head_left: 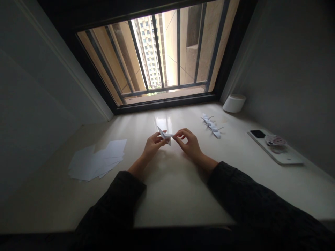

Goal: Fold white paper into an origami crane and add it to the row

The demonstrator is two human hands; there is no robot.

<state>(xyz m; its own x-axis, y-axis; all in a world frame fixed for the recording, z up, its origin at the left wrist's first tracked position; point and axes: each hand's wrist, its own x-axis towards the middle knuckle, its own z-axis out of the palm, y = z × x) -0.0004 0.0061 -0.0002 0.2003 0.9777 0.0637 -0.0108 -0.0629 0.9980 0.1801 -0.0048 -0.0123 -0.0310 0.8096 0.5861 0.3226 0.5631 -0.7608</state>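
A white folded paper crane (164,135) is held between my two hands, above the middle of the pale ledge. My left hand (154,143) has its fingers closed on the crane's body, with a pointed wing standing up beyond them. My right hand (188,142) pinches the thin tip on the crane's right side between thumb and forefinger. To the right lie several finished white paper cranes (210,125) in a row. A loose stack of white paper sheets (96,160) is spread on the left of the ledge.
A white phone (284,155) with a round decorated grip lies at the right, near the wall. Behind it, a white cylindrical object (234,103) leans in the back right corner. The dark-framed window (167,104) with bars outside borders the ledge (180,202) at the back.
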